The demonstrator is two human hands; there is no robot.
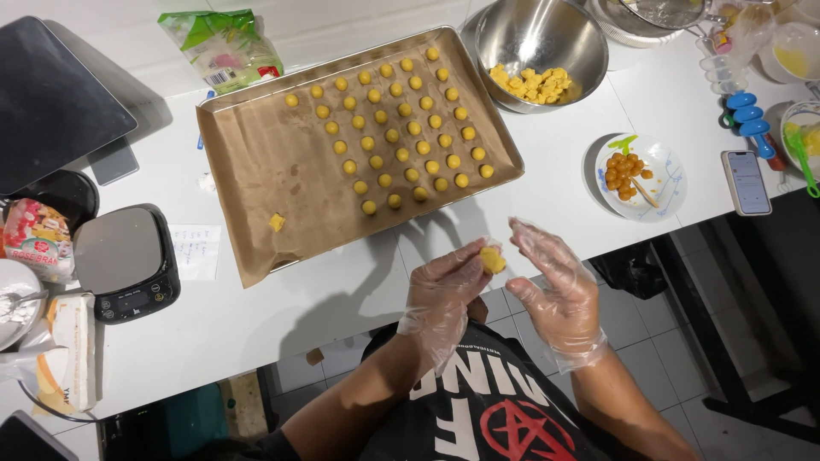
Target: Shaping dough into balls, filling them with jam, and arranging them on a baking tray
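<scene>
Dough piece [492,259], yellow, small lump, sits at the fingertips of my left hand [442,294], held up off the front edge of the worktop [342,282], over the gap between worktop and my chest. Left hand pinching it, fingers curled round it. Right hand [551,286] just beside, fingers spread and loose, not touching the lump as far as I see. Both hands in clear plastic gloves.

Out from there: baking tray [224,183] lined with brown paper, lying at an angle on the worktop. Dough balls [401,128] fill its right half in neat rows, left half bare paper except one stray yellow bit [277,222] near the lower left.

Behind the tray's right corner, steel bowl [571,34] with yellow dough chunks [531,84] in it. Right of that, white plate [666,175] with small orange-brown balls [623,172] and a stick. Phone [746,182] lies flat just right of the plate, blue tool [752,124] above it.

Left side: black kitchen scale [124,260], paper note [195,251] beside it, touching the tray edge or nearly, can't tell. Green and white packet [224,47] behind the tray's far left corner. Dark flat panel [51,102] at far left. Tiled floor [658,341] shows under the worktop.
</scene>
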